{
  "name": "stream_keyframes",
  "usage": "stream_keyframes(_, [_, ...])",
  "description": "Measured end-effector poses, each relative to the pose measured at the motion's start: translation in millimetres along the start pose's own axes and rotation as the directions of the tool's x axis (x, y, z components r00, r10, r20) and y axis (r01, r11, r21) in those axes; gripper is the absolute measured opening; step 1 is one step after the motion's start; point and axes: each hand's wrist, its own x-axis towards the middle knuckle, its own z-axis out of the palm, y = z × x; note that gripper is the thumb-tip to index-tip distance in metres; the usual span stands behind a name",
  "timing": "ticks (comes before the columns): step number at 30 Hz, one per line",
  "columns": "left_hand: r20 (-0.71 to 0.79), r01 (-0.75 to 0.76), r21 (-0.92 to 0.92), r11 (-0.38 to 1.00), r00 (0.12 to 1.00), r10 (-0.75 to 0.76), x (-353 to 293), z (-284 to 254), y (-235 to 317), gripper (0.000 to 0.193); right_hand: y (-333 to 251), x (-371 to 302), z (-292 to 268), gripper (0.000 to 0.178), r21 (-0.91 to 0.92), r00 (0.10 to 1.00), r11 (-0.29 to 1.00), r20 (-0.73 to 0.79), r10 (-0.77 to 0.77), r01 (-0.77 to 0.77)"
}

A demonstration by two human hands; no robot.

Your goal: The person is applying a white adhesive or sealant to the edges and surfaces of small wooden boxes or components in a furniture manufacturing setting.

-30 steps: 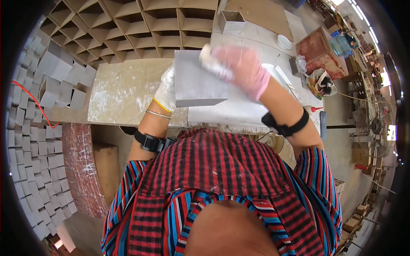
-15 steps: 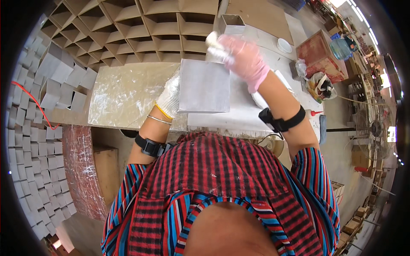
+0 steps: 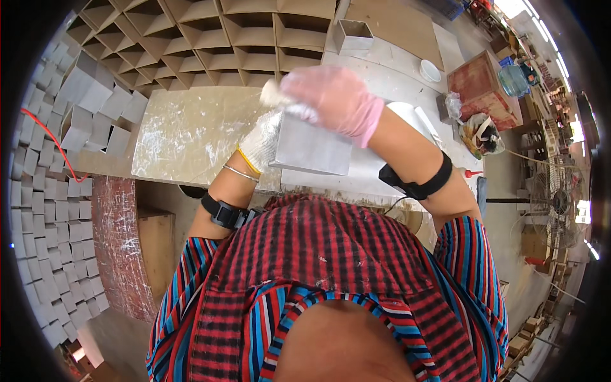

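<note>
A grey paper-covered box [image 3: 312, 148] sits in front of me at the table's near side, its smooth face toward me. My left hand [image 3: 261, 141], in a white knit glove with a yellow cuff, grips it at its left side; the fingertips are partly hidden. Over the box's far edge is my right hand [image 3: 334, 102], in a pink glove with white at the finger ends. Motion smears those fingers, so whether they hold anything does not show. White sheet material [image 3: 375, 173] lies on the table right of the box.
A cardboard compartment rack [image 3: 248, 38] stands beyond the box. An open grey box [image 3: 354, 39] and a white bowl [image 3: 430, 70] are at the far right. Many grey boxes [image 3: 57, 248] are stacked at left. A red-tipped bottle [image 3: 473, 173] lies near the right edge.
My right hand has swung left and nearer, from beyond the box's right corner to over its far edge. The box has shifted slightly and tilted, with my left hand still on it.
</note>
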Motion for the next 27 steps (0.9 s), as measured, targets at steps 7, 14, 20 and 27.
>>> stream_keyframes(7, [-0.349,0.072,-0.064,0.995,0.933,-0.090,-4.6,26.6,6.0,0.028,21.7,-19.4,-8.8,0.029,0.087,0.935,0.931,0.019,0.354,-0.354])
stream_keyframes(14, [-0.138,-0.031,0.666,0.745,0.977,0.163,-5.1,-2.6,-2.6,0.030,3.8,-38.0,-0.2,0.026,-0.097,0.998,0.995,-0.059,-0.015,0.009])
stream_keyframes(20, [-0.346,0.025,0.000,1.000,0.938,-0.023,-10.5,38.9,11.8,0.034,50.7,-60.4,15.1,0.030,0.535,0.576,0.428,0.139,0.805,-0.728])
stream_keyframes(27, [-0.206,-0.089,0.626,0.775,0.939,0.274,-3.6,19.7,5.0,0.030,29.1,-61.8,47.1,0.035,0.818,0.356,-0.529,0.575,0.737,-0.227])
